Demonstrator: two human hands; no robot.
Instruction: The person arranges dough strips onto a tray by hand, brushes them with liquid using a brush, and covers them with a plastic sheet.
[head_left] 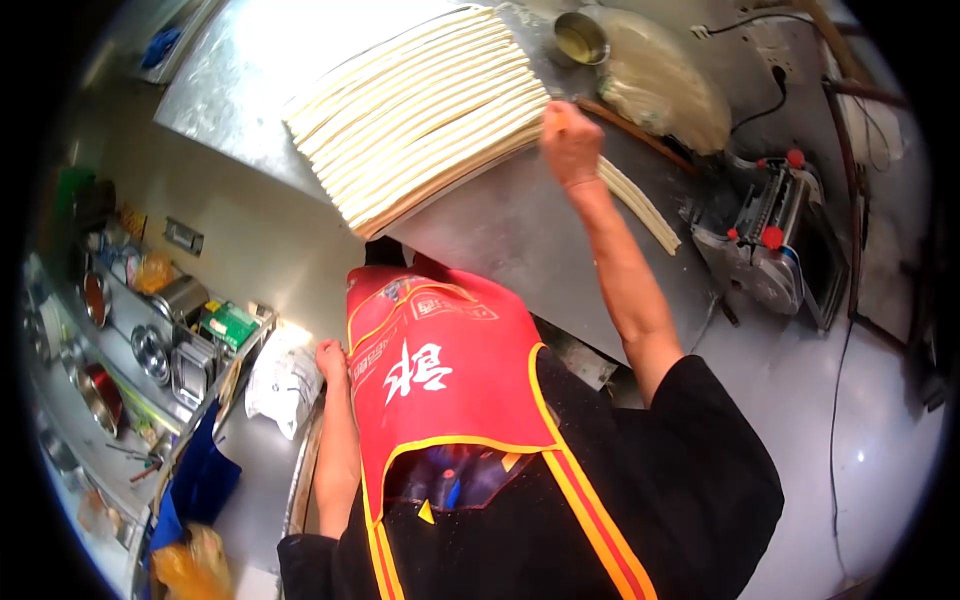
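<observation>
Long pale dough strips (pixel 420 115) lie side by side in rows on a board with a brownish front edge (pixel 450 192), on the metal table (pixel 500 240). My right hand (pixel 570 145) is closed at the right end of these rows. Its fingertips are blurred, and whatever they hold is hidden. A few separate dough strips (pixel 640 205) lie on the table just right of my right wrist. My left hand (pixel 332 362) hangs low beside the red apron (pixel 440 350), its fingers curled with nothing visible in them.
Behind my right hand are a metal cup (pixel 581 40), a plastic-covered pale mass (pixel 665 85) and a wooden stick (pixel 640 135). A machine with red knobs (pixel 770 225) stands to the right. At left, shelves hold pans (pixel 152 350) near a white sack (pixel 287 380).
</observation>
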